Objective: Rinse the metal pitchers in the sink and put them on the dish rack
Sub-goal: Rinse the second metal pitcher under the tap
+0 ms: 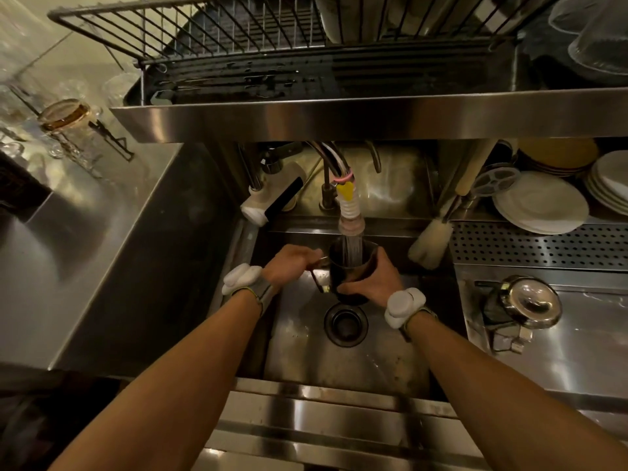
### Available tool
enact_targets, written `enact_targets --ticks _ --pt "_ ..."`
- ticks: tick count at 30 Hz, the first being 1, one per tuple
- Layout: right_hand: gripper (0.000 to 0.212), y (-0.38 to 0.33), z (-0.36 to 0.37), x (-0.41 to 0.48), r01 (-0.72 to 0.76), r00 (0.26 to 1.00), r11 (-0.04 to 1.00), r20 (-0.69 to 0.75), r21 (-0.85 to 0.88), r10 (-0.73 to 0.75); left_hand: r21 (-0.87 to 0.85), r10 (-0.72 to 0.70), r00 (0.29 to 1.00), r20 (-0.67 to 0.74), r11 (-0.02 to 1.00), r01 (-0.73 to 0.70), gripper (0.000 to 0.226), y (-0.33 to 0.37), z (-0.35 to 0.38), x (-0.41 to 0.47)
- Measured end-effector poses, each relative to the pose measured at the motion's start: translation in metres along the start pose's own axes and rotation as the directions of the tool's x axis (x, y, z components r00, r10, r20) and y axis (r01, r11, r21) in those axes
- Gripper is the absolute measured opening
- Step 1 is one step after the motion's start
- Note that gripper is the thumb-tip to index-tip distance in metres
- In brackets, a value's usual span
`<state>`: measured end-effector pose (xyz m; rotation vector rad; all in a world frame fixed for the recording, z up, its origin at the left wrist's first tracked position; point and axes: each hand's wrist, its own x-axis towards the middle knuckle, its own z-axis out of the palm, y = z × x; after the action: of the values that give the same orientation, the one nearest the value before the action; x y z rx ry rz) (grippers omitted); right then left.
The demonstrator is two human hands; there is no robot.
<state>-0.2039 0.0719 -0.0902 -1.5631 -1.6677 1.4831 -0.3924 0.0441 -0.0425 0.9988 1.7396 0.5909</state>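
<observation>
As the left hand [292,266] grips its handle and the right hand [372,278] wraps around its body, a metal pitcher [343,277] stands upright under the running faucet [350,215], over the sink [339,368]; dish rack [238,35] overhead.

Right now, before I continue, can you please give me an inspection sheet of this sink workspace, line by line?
Surface: stainless steel sink basin, round dark drain in its floor.
Job's things: dark metal pitcher upright under the running ribbed tap nozzle; black wire dish rack above.
Clutter: stacked white plates, pale bottle brush, shiny round metal item on the right counter.
Grips: left hand holds the pitcher's handle; right hand wraps its body.
Cables: thin lines above the nozzle; wire or hose, cannot tell.
Surroundings: clear glassware on the left counter.
</observation>
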Motion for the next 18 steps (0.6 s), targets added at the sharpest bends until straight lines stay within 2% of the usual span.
enact_targets --ticks 3,6,8,11,12,15,18 --pt "0.097 -0.005 0.003 0.0 0.003 0.992 0.998 -0.128 0.068 0.006 0.086 0.017 0.992 -0.125 0.996 -0.006 0.034 -0.009 -0.01 0.012" --pt "0.098 -0.012 0.017 -0.005 0.033 0.994 0.998 -0.106 0.061 -0.026 0.202 0.007 0.99 -0.138 0.979 0.021 0.025 -0.017 -0.014 0.016" --pt "0.097 -0.011 0.018 -0.008 0.036 0.994 0.997 -0.109 0.062 -0.029 0.197 0.019 0.991 -0.132 0.98 0.008 0.023 -0.019 -0.016 0.018" --pt "0.094 -0.013 0.01 -0.008 0.004 0.976 0.994 -0.217 0.111 0.02 0.155 0.028 0.988 -0.149 0.988 -0.005 0.02 -0.018 -0.019 0.02" --pt "0.093 -0.015 0.008 -0.007 0.004 0.974 0.995 -0.224 0.097 0.018 0.155 0.039 0.987 -0.157 0.988 -0.014 0.019 -0.016 -0.019 0.022" --pt "0.096 -0.021 0.006 -0.007 -0.001 0.993 1.0 -0.119 0.008 0.002 0.165 0.085 0.981 -0.172 0.985 -0.056 0.023 -0.006 -0.017 0.018" --pt "0.097 -0.02 0.009 -0.01 -0.019 0.978 0.999 -0.207 0.043 0.027 0.215 0.133 0.976 -0.174 0.972 -0.095 0.027 0.002 -0.019 0.009"
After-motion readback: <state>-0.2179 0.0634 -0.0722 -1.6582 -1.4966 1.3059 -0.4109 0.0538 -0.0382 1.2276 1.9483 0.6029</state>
